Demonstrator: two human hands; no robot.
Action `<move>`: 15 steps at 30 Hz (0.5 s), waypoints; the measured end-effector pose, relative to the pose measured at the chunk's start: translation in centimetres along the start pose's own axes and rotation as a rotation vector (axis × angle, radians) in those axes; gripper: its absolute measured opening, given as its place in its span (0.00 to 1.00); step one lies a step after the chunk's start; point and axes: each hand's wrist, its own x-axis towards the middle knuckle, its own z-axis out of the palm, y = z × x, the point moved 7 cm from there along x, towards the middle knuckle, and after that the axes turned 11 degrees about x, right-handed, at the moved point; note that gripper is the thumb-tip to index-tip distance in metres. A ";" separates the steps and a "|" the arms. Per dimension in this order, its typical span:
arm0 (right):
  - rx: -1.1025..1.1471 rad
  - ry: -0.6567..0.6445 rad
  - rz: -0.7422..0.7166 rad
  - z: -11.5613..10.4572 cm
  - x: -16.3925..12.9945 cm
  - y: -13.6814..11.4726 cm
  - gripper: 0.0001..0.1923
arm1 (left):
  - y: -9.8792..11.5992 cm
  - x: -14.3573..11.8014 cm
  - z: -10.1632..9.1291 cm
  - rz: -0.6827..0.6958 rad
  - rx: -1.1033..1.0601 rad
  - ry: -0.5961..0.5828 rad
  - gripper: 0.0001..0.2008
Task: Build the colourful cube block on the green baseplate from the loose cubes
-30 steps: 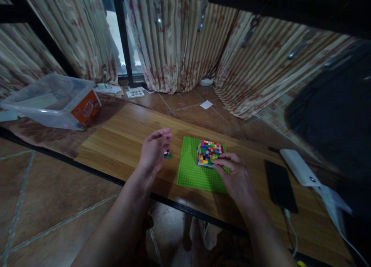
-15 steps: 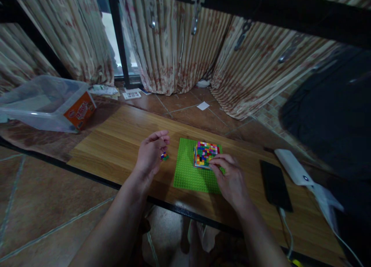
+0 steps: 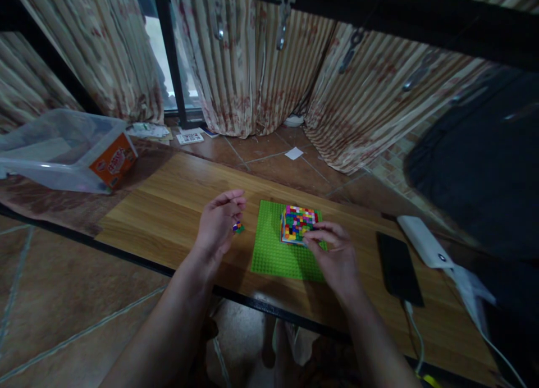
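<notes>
Both my hands at the brick block on the green plate.

My right hand (image 3: 334, 253) pinches its fingertips at the near right corner of the block (image 3: 298, 224), which sits on the far right part of the plate (image 3: 273, 253) on the table (image 3: 177, 202); I cannot tell whether it grips a brick. My left hand (image 3: 219, 225) hovers half curled just left of the plate, a few small bricks (image 3: 238, 227) at its fingertips, grip unclear. A dark phone (image 3: 398, 267) lies to my right.
</notes>
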 end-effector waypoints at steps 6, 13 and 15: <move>0.048 0.050 0.085 -0.1 -0.2 1.0 0.06 | -0.2 0.1 0.0 0.003 -0.013 -0.006 0.15; 0.066 0.040 0.069 0.1 -0.4 0.8 0.07 | -0.7 -0.1 0.8 -0.008 0.021 -0.031 0.15; 0.134 0.042 0.088 -0.2 -0.3 0.8 0.06 | -1.4 -0.2 1.5 -0.011 0.066 -0.065 0.14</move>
